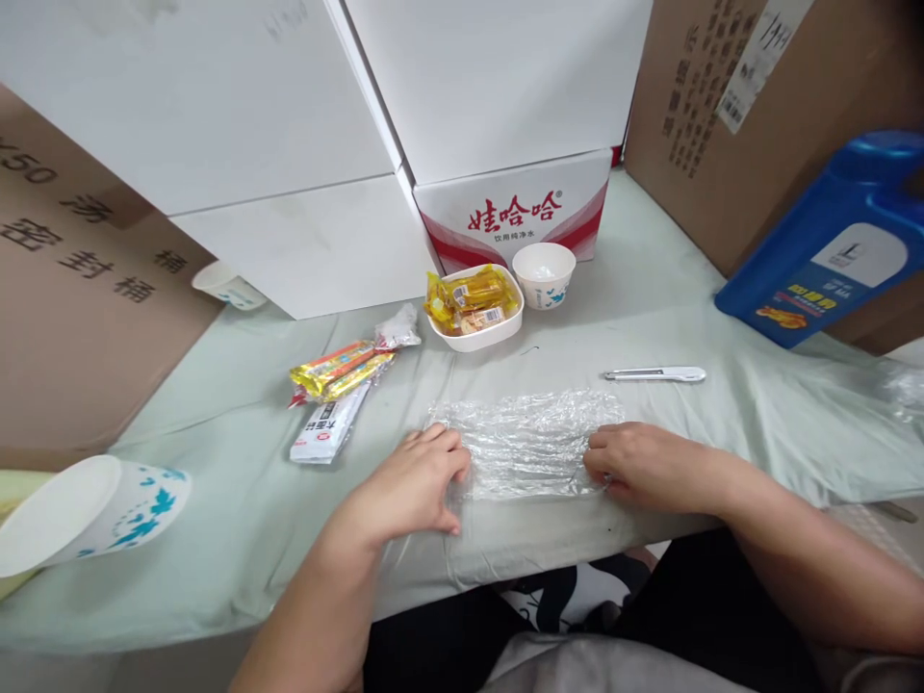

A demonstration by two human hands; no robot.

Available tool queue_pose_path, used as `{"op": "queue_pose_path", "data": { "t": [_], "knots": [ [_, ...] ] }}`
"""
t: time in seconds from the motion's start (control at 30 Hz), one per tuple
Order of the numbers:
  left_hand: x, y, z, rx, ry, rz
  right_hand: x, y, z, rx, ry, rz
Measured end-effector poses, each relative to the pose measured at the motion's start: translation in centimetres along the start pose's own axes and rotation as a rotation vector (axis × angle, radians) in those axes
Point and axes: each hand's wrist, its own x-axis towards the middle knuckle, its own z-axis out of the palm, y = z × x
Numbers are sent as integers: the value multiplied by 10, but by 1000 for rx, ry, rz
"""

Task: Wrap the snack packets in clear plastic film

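Observation:
A crinkled sheet of clear plastic film [530, 448] lies spread flat on the cloth in front of me. My left hand [423, 476] rests at its left edge, fingertips touching the film and thumb held apart, so this hand is open. At the opposite edge, my right hand [642, 467] is closed, fingers and thumb pinching the film. A white utility knife [656, 373] lies just beyond my right hand. Behind the film stands a white bowl [476, 339] of yellow-wrapped snacks [473, 298], beside a white paper cup [545, 274] with a blue print.
Yellow and red snack packets [343, 371] and a white packet [328, 423] lie left. A large paper tub [93, 510] lies tilted at the left edge. Stacked white boxes [505, 96] stand behind, a brown carton [707, 125] and blue bottle [830, 241] at right.

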Motion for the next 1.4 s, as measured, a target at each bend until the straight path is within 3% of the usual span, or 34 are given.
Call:
{"op": "queue_pose_path", "data": {
  "t": [0.23, 0.33, 0.43, 0.57, 0.77, 0.87, 0.93, 1.0, 1.07, 1.13, 1.2, 1.3, 1.4],
  "knots": [
    [-3, -2, 0, -63, 64, 42, -12, 13, -16, 221, 90, -66],
    [-2, -16, -6, -284, 92, 21, -13, 22, -21, 352, 65, 32],
    [5, -30, -8, -419, 163, -114, -6, 28, -20, 396, 129, 166],
    [20, -35, -4, -319, 296, -264, 8, 31, -13, 284, 235, 328],
    [24, -29, 0, -60, 273, -460, 18, 35, 2, -34, 295, 444],
    [19, -19, 1, 64, 551, -489, 16, 30, 4, -98, 473, 404],
    [17, -9, 4, 72, 729, -389, 17, 23, 5, -74, 569, 252],
    [18, 1, 8, 14, 674, -205, 20, 15, 6, -19, 524, 82],
    [20, 6, 11, -4, 468, -140, 23, 11, 7, 6, 394, 22],
    [21, 4, 11, 42, 313, -249, 24, 11, 5, -8, 285, 83],
    [20, -2, 9, 75, 251, -353, 22, 15, 1, -9, 261, 145],
    [17, -6, 6, 79, 268, -360, 18, 26, -2, -12, 402, 194],
    [16, 3, 7, 71, 439, -300, 21, 33, 0, -71, 459, 291]
  ]
}}
